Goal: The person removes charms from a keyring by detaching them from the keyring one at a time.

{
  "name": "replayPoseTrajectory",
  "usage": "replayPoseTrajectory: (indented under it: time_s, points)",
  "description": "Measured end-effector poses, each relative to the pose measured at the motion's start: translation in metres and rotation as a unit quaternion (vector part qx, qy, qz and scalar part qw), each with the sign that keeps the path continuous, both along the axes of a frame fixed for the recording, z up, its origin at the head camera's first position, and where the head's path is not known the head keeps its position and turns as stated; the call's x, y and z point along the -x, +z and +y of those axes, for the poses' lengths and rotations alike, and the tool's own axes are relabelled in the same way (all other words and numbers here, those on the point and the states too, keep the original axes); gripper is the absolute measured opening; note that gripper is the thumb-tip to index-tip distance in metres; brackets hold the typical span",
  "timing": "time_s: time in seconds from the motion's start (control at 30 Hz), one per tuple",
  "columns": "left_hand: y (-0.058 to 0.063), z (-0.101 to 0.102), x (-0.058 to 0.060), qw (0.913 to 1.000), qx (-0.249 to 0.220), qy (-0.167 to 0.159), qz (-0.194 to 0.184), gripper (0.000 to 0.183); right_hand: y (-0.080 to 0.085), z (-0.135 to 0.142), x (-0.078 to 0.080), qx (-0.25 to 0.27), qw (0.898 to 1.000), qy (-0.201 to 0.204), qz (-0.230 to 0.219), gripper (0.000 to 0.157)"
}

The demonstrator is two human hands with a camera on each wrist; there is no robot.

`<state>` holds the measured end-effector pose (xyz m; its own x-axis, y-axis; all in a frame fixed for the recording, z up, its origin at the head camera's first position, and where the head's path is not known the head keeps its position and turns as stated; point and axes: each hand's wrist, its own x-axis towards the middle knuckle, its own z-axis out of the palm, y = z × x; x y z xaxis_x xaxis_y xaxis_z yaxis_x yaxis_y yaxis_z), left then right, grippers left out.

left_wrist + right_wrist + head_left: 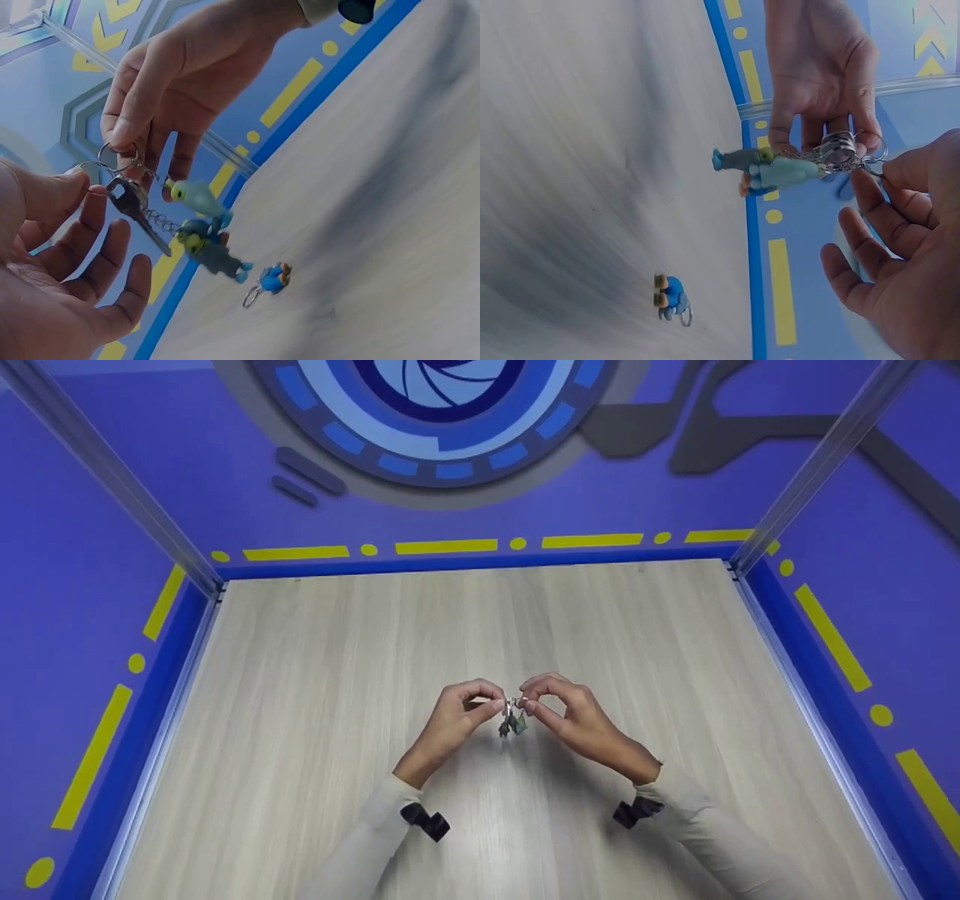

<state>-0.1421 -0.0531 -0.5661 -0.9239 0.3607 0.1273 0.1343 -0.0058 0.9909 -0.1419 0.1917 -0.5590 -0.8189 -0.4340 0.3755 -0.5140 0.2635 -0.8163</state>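
Between finger and thumb, my left hand (450,716) pinches a metal ring with a key (133,204) hanging from it. Facing it, my right hand (585,724) pinches another metal ring (120,154), linked or close against the first; which, I cannot tell. Small figurine charms dangle on short chains below the fingers: a pale green one (199,199) and a grey one with blue feet (217,256). In the right wrist view the pale green charm (789,172) partly covers a blue one behind it. The bunch hangs above the table.
A loose blue figurine keychain (673,292) with brown feet and its own ring lies on the wooden table (337,660). Blue panels (450,517) with yellow marks and metal corner posts (817,472) enclose the table's back and sides.
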Motion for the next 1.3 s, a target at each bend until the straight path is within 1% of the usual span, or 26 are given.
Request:
replayPoseTrajectory:
  time_s: [0.13,0.27,0.37,0.53,0.63,0.77,1.0,1.2,1.3]
  points:
    - [-0.001,-0.003,0.000,0.9997,0.019,-0.014,-0.009,0.012,0.001,0.001,-0.001,0.000,1.000,0.009,-0.021,0.007]
    - [0.000,-0.005,-0.001,0.9991,0.034,-0.025,-0.006,0.014,0.002,0.001,-0.003,0.001,1.000,0.009,-0.025,0.006]
    - [0.001,-0.005,-0.001,0.9986,0.046,-0.026,0.002,0.013,0.002,0.000,-0.003,-0.001,1.000,0.009,-0.019,0.006]
    - [0.005,-0.005,-0.001,0.9968,0.077,-0.010,0.018,0.007,0.001,-0.001,-0.001,-0.014,1.000,0.017,-0.004,0.006]
    - [0.008,-0.003,0.000,0.9950,0.096,-0.013,0.026,0.007,0.002,0.000,-0.001,-0.020,1.000,0.018,0.008,0.006]
    - [0.010,0.000,0.002,0.9928,0.116,-0.018,0.025,0.007,0.004,0.001,-0.001,-0.034,0.999,0.022,0.020,0.007]
    - [0.015,0.001,0.002,0.9916,0.125,-0.033,0.005,0.005,0.006,0.003,-0.001,-0.050,0.998,0.029,0.033,0.006]
    - [0.017,0.002,0.003,0.9897,0.135,-0.047,0.004,0.006,0.005,0.004,0.001,-0.053,0.997,0.037,0.035,0.008]
    - [0.017,0.002,0.004,0.9891,0.139,-0.048,0.006,0.007,0.005,0.005,0.002,-0.052,0.997,0.042,0.032,0.009]
